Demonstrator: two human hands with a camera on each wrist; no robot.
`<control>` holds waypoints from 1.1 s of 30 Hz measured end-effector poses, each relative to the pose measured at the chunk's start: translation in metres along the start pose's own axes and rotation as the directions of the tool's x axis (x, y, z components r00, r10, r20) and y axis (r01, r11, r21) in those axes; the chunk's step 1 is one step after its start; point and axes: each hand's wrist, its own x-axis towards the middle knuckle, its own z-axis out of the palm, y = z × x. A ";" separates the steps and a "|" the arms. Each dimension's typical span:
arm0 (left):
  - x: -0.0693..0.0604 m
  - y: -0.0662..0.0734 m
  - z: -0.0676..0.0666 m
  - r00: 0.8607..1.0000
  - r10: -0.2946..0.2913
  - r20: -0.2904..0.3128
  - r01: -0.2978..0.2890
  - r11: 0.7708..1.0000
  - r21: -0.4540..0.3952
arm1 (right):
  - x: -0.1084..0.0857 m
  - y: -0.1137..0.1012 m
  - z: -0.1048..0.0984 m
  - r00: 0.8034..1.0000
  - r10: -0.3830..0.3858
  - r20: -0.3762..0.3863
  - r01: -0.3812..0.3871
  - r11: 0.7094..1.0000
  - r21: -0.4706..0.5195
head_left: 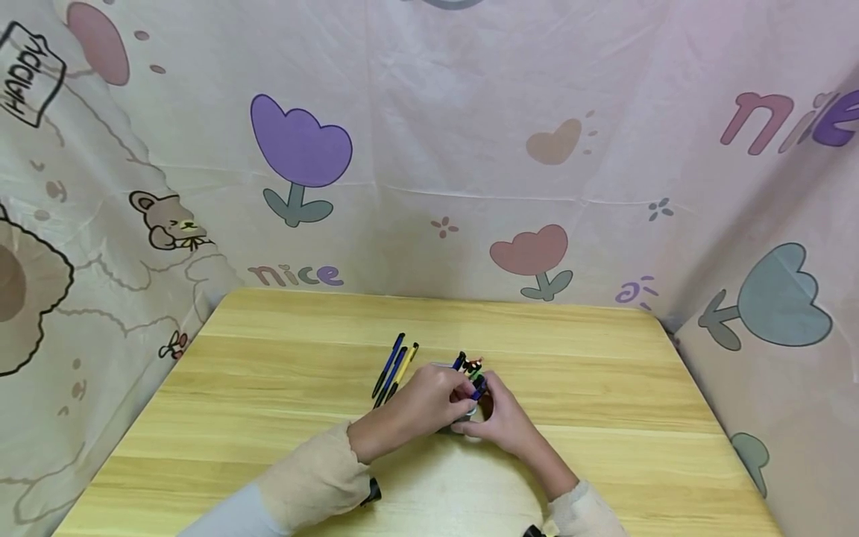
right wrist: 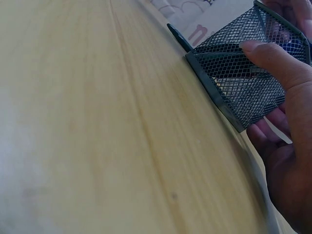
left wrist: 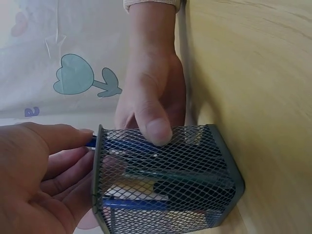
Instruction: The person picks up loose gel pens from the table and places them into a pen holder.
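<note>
A dark mesh pen holder (left wrist: 165, 180) stands on the table, with several pens and pencils visible through its mesh. My right hand (head_left: 506, 421) grips it from the side; its thumb lies along the mesh in the right wrist view. Over the rim, my left hand (head_left: 429, 403) pinches the top of a blue pen (left wrist: 91, 142) whose lower part is inside the holder. Black caps and pencil ends (head_left: 473, 367) stick up from the opening. Left of the holder, two blue pens (head_left: 388, 365) and a yellow pen (head_left: 405, 365) lie side by side.
The light wooden table (head_left: 282, 358) runs back to a printed cloth (head_left: 416, 149) with flowers and words, which also hangs along both sides. Dark wrist straps (head_left: 371, 492) show at the sleeves.
</note>
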 end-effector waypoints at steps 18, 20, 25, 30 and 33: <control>0.004 -0.015 -0.044 0.983 -0.088 -0.159 0.094 0.995 0.031 | 0.001 -0.001 0.001 1.000 0.029 0.012 -0.029 0.997 0.077; 0.004 -0.022 -0.049 0.979 -0.122 -0.162 0.131 0.990 0.048 | 0.000 -0.002 0.000 0.999 0.035 0.013 -0.036 0.997 0.075; 0.004 -0.042 -0.054 0.967 -0.196 -0.165 0.211 0.974 0.082 | 0.000 -0.002 0.000 0.999 0.047 0.010 -0.048 0.997 0.060; 0.005 -0.064 -0.052 0.950 -0.272 -0.154 0.292 0.948 0.125 | 0.000 -0.002 0.000 0.999 0.054 0.008 -0.054 0.997 0.055; 0.006 -0.075 -0.051 0.939 -0.318 -0.131 0.336 0.931 0.144 | 0.000 -0.002 0.000 0.998 0.055 0.008 -0.055 0.997 0.047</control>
